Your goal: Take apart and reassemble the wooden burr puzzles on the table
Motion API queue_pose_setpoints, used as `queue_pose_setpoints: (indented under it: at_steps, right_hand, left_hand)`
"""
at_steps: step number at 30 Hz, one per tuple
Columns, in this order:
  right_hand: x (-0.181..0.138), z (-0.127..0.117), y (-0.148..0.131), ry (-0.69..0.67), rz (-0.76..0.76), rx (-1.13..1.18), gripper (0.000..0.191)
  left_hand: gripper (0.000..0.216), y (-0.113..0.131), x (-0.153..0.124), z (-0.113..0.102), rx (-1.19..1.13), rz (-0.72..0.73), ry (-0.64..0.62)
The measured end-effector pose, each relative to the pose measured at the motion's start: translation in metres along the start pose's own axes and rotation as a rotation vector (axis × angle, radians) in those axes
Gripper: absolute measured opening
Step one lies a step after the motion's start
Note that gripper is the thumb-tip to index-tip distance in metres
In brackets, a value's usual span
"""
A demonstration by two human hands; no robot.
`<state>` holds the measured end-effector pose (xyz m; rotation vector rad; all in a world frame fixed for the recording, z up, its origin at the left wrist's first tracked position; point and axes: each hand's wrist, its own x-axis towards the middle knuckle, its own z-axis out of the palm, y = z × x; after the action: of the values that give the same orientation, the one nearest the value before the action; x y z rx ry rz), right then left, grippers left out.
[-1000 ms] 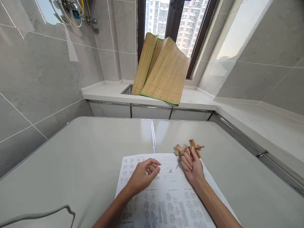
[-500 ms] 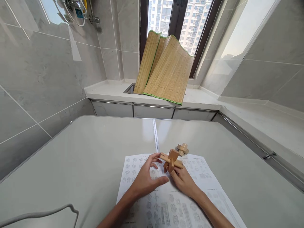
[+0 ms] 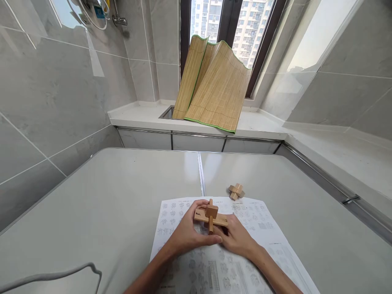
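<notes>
Between both hands, above a printed sheet (image 3: 171, 261), is a wooden burr puzzle (image 3: 211, 216) made of crossing flat bars with small dark marks on them. My left hand (image 3: 191, 228) curls around its left end, fingers behind and thumb below in front. From the right, my right hand (image 3: 237, 237) grips the lower right side, its fingertips partly hidden under the wood. A second, smaller wooden burr puzzle (image 3: 236, 191) lies beyond the sheet's far edge, touched by neither hand.
The pale folding table (image 3: 92, 212) has a seam down its middle. At the front left a grey cable (image 3: 55, 277) lies across it. Behind stands a white ledge (image 3: 141, 116) with a bamboo mat (image 3: 217, 90) leaning at the window. Tiled walls rise on both sides.
The held puzzle has turned and come slightly lower and to the left. My left hand, open beside it before, has closed on its left end. The view has shifted slightly.
</notes>
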<state>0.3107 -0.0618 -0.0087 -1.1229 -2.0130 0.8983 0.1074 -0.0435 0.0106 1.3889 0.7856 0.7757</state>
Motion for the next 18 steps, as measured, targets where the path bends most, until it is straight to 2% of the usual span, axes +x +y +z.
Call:
queue_pose_setpoints:
  at_steps: [4,10,18]
  right_hand:
    - [-0.001,-0.006,0.007,0.056,0.043,0.173,0.027]
    - [0.0,-0.006,0.015,0.029,0.197,0.708,0.045]
    - [0.002,-0.009,0.018,-0.007,0.253,0.89,0.043]
  left_hand:
    - [0.087,0.001,0.0,0.0,0.029,-0.01,0.085]
    - [0.097,0.0,0.002,0.0,0.109,-0.027,0.13]
    - [0.111,-0.002,0.004,0.0,0.215,0.024,0.111]
